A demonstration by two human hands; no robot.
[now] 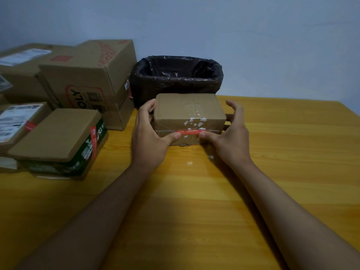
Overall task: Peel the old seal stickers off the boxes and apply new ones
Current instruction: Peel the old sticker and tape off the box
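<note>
Two hands on small box (188, 115), mid worktop (272, 172): left hand (150, 137) and right hand (228, 137) cup box ends, thumbs pressing red seal sticker (190, 131) flat on front seam. White scraps above sticker look like old seal remnant; new sticker seems nearly set. Left of small box: at least five more boxes, three with red stickers visible. Behind small box: one black-lined bin (176, 78).
</note>
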